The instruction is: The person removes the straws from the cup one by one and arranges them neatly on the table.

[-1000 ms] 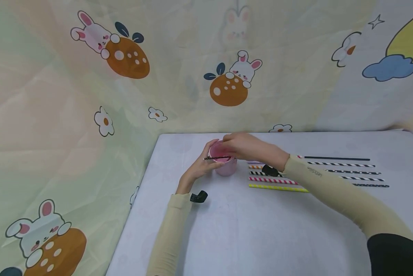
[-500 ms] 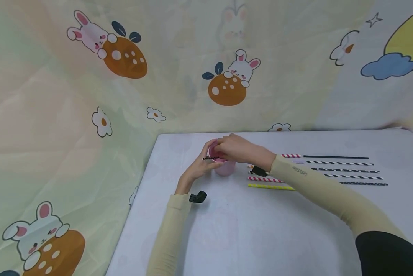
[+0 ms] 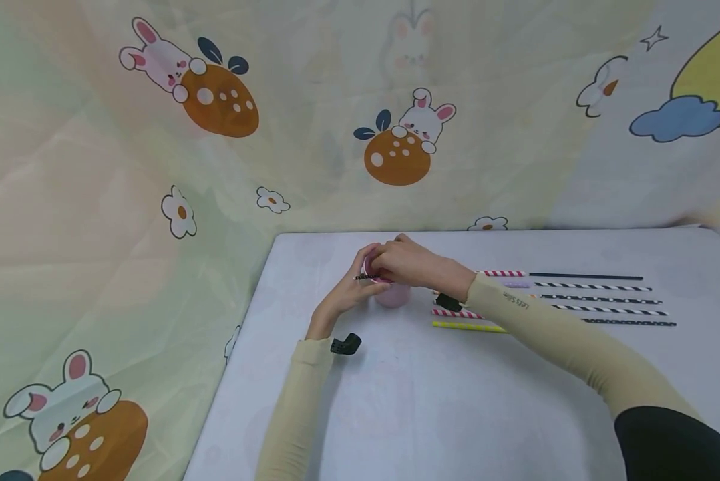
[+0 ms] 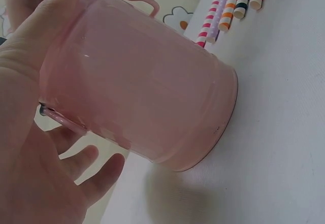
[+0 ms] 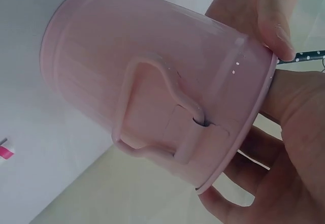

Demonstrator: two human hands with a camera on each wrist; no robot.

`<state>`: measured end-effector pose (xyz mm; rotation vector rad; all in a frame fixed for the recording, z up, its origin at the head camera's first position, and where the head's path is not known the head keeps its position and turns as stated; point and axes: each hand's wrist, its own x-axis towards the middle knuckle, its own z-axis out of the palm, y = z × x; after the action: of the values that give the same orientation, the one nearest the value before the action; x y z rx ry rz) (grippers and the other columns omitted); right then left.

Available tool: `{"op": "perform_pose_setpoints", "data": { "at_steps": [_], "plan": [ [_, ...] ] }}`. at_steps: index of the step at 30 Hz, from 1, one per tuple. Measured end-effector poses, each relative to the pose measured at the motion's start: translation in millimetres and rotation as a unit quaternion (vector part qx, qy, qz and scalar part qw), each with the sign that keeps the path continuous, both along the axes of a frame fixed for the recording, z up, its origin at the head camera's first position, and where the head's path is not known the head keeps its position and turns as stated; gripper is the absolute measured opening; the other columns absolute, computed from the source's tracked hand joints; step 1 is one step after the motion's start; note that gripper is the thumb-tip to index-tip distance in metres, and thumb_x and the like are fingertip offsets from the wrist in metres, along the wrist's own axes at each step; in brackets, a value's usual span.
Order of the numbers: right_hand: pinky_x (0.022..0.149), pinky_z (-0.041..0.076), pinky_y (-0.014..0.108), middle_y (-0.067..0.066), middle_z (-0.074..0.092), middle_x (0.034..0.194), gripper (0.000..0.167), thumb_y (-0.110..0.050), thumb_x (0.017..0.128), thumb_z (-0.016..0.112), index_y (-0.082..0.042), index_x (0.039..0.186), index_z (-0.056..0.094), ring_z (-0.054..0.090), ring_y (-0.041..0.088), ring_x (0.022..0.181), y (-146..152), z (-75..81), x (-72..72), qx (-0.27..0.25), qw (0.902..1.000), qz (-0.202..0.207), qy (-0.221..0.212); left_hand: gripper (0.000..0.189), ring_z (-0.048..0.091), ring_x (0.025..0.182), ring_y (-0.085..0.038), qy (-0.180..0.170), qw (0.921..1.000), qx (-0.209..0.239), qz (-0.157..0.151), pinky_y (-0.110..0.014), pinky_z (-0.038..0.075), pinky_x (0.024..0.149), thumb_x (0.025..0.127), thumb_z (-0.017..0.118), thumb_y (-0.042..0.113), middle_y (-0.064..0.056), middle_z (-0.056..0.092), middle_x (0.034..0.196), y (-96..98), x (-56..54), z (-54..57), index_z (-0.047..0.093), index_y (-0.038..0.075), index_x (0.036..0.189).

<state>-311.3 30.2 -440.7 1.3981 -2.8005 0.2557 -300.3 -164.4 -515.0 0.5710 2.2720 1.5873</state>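
Observation:
A pink bucket [image 3: 393, 295] with small wire side handles stands near the table's back left. My left hand [image 3: 350, 290] grips its rim, thumb on the near side and index finger on the far side; the other fingers hang loose in the left wrist view. My right hand [image 3: 411, 262] is bent over the opening, and its thumb side reaches past the rim in the right wrist view. I cannot tell what its fingers hold. A black straw with white dots [image 5: 311, 56] sticks out at the rim beside my left thumb, its other end hidden.
Several coloured straws, among them a yellow one [image 3: 469, 326] and a red-striped one [image 3: 501, 273], lie right of the bucket, partly under my right sleeve. Farther right lie several black and black-and-white straws [image 3: 600, 300]. A printed cloth backdrop [image 3: 312, 133] rises behind the table.
My right hand has moved a little left and farther over the bucket's opening, covering more of it and of the dotted straw. The left hand has stayed in place.

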Motion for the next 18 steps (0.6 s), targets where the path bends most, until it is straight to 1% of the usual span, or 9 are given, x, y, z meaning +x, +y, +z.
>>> {"op": "perform_pose_setpoints", "data": {
  "at_steps": [2,4,9,11,13,16,18],
  "plan": [
    [0.1,0.047,0.053,0.001,0.074,0.112,0.015,-0.021,0.093,0.073,-0.017,0.108,0.078,0.066,0.019,0.107,-0.2,0.9,-0.2,-0.004,1.0,0.0,-0.007,0.089,0.03,0.149,-0.024,-0.007,1.0,-0.005,0.0,-0.054,0.02,0.123,0.092,0.073,0.013,-0.004,0.024,0.165,0.1,-0.5,0.8,0.016,0.029,0.159],
    [0.101,0.046,0.055,0.001,0.074,0.113,0.016,-0.021,0.093,0.073,-0.017,0.108,0.078,0.066,0.02,0.108,-0.2,1.4,0.0,-0.009,0.9999,0.001,-0.014,0.089,0.029,0.149,-0.023,-0.01,0.9999,-0.009,-0.001,-0.055,0.019,0.123,0.092,0.073,0.015,-0.003,0.024,0.164,0.4,-0.6,0.8,0.016,0.03,0.158],
    [0.102,0.044,0.054,0.002,0.073,0.115,0.017,-0.021,0.094,0.072,-0.017,0.109,0.078,0.065,0.02,0.11,0.6,0.8,-0.1,-0.014,0.9995,-0.001,-0.027,0.087,0.031,0.148,-0.019,-0.003,0.9997,-0.023,0.007,-0.054,0.023,0.122,0.091,0.076,0.028,0.004,0.029,0.162,0.1,1.2,0.2,0.019,0.042,0.155],
    [0.102,0.044,0.054,0.001,0.073,0.115,0.016,-0.021,0.094,0.072,-0.017,0.108,0.078,0.065,0.019,0.11,1.3,0.2,-0.5,-0.018,0.9995,0.001,-0.026,0.086,0.033,0.148,-0.018,0.0,0.9994,-0.031,0.013,-0.055,0.024,0.122,0.089,0.077,0.034,0.007,0.031,0.16,-0.5,2.1,0.1,0.02,0.047,0.153],
    [0.101,0.044,0.053,0.001,0.072,0.115,0.014,-0.02,0.094,0.071,-0.017,0.106,0.078,0.065,0.018,0.109,2.3,-0.3,-0.6,-0.024,0.9995,0.005,-0.021,0.085,0.034,0.147,-0.018,0.001,0.9994,-0.031,0.015,-0.056,0.026,0.121,0.089,0.077,0.038,0.007,0.033,0.159,-1.0,2.8,0.2,0.021,0.05,0.151],
    [0.1,0.045,0.053,0.001,0.072,0.115,0.012,-0.019,0.093,0.073,-0.017,0.104,0.077,0.064,0.019,0.111,4.0,1.0,-0.2,-0.04,0.999,0.013,-0.016,0.085,0.04,0.143,-0.02,0.005,0.9996,-0.027,0.011,-0.055,0.03,0.118,0.088,0.077,0.04,0.007,0.036,0.156,-1.7,2.5,-0.5,0.021,0.05,0.151],
    [0.1,0.044,0.052,0.001,0.071,0.118,0.014,-0.02,0.092,0.075,-0.017,0.106,0.077,0.063,0.019,0.114,5.5,3.1,0.5,-0.048,0.9986,0.013,-0.02,0.085,0.042,0.14,-0.021,0.008,0.9998,-0.019,0.007,-0.054,0.032,0.118,0.088,0.078,0.039,0.006,0.037,0.155,-2.1,2.1,-0.6,0.022,0.048,0.151]
  ]
}}
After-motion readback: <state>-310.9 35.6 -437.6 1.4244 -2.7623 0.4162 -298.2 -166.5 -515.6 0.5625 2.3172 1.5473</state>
